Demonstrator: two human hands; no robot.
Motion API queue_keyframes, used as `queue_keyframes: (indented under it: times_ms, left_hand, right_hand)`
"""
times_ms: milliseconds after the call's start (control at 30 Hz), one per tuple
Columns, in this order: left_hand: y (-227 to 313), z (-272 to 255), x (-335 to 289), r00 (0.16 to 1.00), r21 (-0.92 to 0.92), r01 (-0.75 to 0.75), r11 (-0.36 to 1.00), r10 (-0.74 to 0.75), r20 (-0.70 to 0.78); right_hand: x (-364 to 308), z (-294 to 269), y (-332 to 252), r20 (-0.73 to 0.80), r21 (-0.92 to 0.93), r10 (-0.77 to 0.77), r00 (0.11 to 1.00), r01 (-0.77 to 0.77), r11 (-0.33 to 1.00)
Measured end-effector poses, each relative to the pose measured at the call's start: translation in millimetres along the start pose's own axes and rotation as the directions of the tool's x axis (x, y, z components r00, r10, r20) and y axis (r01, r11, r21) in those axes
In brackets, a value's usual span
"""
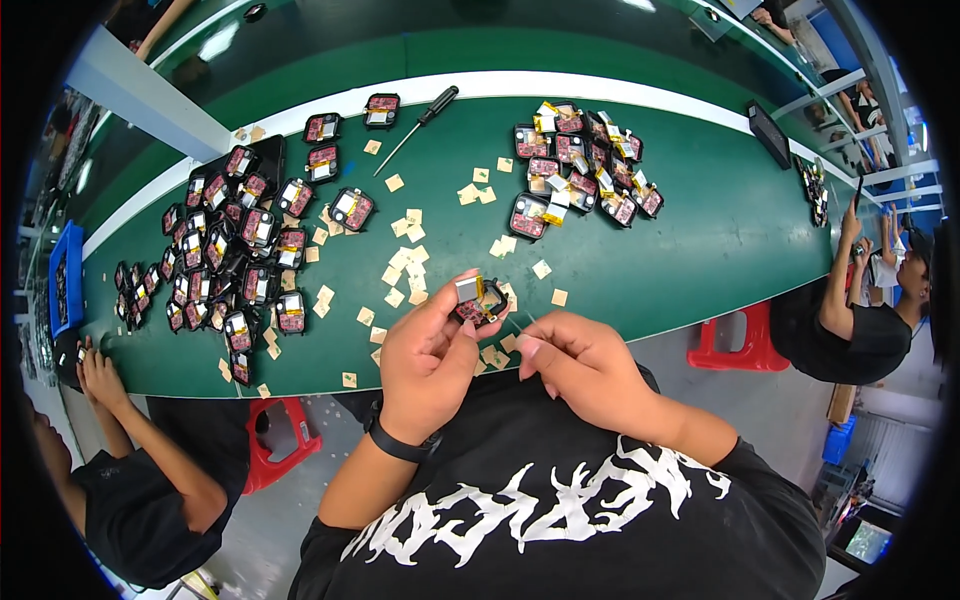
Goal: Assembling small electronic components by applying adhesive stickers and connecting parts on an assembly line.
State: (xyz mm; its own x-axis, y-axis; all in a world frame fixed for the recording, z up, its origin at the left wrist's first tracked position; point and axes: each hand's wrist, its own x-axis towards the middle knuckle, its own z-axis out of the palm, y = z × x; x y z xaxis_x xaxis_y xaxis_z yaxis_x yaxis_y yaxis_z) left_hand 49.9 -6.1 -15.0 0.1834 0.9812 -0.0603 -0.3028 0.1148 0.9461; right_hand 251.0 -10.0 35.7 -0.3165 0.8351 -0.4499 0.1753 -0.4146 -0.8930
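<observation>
My left hand (425, 350) is closed around a small black device housing (494, 296), held just above the table's near edge. A red circuit board (472, 312) shows inside the housing, and a silver battery with yellow tape (469, 289) stands at its upper left. My right hand (580, 355) is pinched on a thin metal tool (516, 323) that looks like tweezers. Its tip points toward the housing; whether it touches I cannot tell. Small beige paper squares (397, 262) lie scattered on the green table (690, 235) around my left hand.
Many similar housings (257, 228) are heaped at the left, and another pile (575, 160) with batteries lies beyond my hands. A screwdriver (415, 128) rests near the far edge. Co-workers (850, 310) sit on both sides, by red stools (738, 340). A blue bin (67, 278) stands far left.
</observation>
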Motion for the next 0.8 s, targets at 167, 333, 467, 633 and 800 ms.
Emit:
queue_keyframes:
  times_ms: [167, 333, 467, 633, 800]
  left_hand:
    - [-2.9, 0.5, -0.4, 1.000, 0.072, -0.010, 0.997, 0.010, -0.010]
    - [-4.7, 2.4, -0.6, 0.998, 0.085, -0.008, 0.996, 0.014, -0.064]
    - [-3.6, 5.9, 0.6, 0.995, 0.159, -0.057, 0.986, 0.070, -0.077]
    - [-6.2, 3.3, 1.0, 0.993, 0.284, -0.060, 0.957, 0.085, -0.076]
    - [-3.6, 5.1, 1.8, 0.994, 0.218, 0.011, 0.976, 0.013, -0.109]
  right_hand:
    - [11.3, 1.1, -5.6, -0.006, 0.001, 0.094, 0.996, -0.094, 0.996]
    - [17.7, 3.9, -12.1, 0.061, 0.107, 0.194, 0.979, -0.199, 0.974]
    - [21.0, 6.3, -9.1, 0.032, 0.220, 0.175, 0.984, -0.178, 0.959]
    - [22.3, 8.3, -7.7, 0.003, 0.242, 0.174, 0.985, -0.169, 0.955]
    - [21.1, 9.8, -4.1, 0.007, 0.217, 0.147, 0.989, -0.145, 0.965]
